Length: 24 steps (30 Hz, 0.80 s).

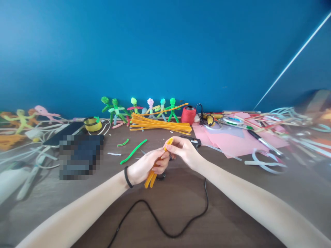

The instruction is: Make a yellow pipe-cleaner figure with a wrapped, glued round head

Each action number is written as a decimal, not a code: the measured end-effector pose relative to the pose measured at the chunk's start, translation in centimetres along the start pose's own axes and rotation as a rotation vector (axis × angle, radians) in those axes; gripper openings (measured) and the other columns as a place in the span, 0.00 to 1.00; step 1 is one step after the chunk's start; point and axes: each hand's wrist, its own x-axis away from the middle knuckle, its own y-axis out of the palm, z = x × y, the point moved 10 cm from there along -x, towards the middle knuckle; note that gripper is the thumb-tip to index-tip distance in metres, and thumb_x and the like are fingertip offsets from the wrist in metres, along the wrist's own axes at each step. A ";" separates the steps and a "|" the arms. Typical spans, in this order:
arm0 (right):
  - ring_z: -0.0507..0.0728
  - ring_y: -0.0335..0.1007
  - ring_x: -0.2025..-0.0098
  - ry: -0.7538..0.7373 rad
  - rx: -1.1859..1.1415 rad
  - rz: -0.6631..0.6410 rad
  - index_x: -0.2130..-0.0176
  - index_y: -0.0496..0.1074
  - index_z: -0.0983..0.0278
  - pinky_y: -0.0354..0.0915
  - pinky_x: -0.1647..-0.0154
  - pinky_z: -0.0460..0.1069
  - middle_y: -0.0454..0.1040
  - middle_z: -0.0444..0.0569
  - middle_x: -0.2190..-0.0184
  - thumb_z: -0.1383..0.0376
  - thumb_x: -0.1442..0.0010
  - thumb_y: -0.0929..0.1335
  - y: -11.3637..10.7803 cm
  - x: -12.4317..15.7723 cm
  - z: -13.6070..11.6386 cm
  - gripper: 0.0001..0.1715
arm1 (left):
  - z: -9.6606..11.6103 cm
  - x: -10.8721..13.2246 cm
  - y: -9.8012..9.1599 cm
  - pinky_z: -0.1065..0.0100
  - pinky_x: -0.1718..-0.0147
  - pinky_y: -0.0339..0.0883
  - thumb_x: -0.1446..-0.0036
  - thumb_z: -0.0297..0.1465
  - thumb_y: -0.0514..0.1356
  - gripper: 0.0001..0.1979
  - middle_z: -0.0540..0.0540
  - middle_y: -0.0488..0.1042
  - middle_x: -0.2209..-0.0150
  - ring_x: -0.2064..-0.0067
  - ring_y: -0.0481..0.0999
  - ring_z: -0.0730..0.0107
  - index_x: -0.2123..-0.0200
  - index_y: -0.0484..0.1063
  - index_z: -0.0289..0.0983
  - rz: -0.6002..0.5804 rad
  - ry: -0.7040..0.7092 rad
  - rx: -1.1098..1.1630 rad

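My left hand (150, 163), with a black band at the wrist, is closed around several folded orange pipe cleaners (151, 180). Their loose ends stick out below the palm. At the upper end, the thumb and fingers of my right hand (184, 151) pinch the yellow-orange tip. Both hands meet in front of me above the table; the middle of the held piece is hidden by fingers. Just beyond them lies a bundle of orange pipe cleaners (160, 124). To the left are a long green pipe cleaner (133, 151) and a short green piece (123, 143).
A dark tool (194, 141) lies partly behind my right hand, and a black cord (160, 225) loops across the table. Pipe-cleaner figures (133, 106) stand along the blue wall. Red thread spool (188, 115), pink paper (227, 139) and a marker (265, 142) lie rightward; a phone (64, 133) lies left.
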 end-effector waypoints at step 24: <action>0.48 0.61 0.81 0.118 -0.308 0.011 0.58 0.68 0.66 0.56 0.81 0.44 0.65 0.41 0.82 0.55 0.44 0.63 0.8 0.3 3.4 0.19 | 0.5 -0.2 -2.4 0.76 0.82 0.55 0.42 0.33 0.45 0.13 0.53 0.59 0.83 0.84 0.59 0.80 0.78 0.56 0.36 0.188 0.065 0.098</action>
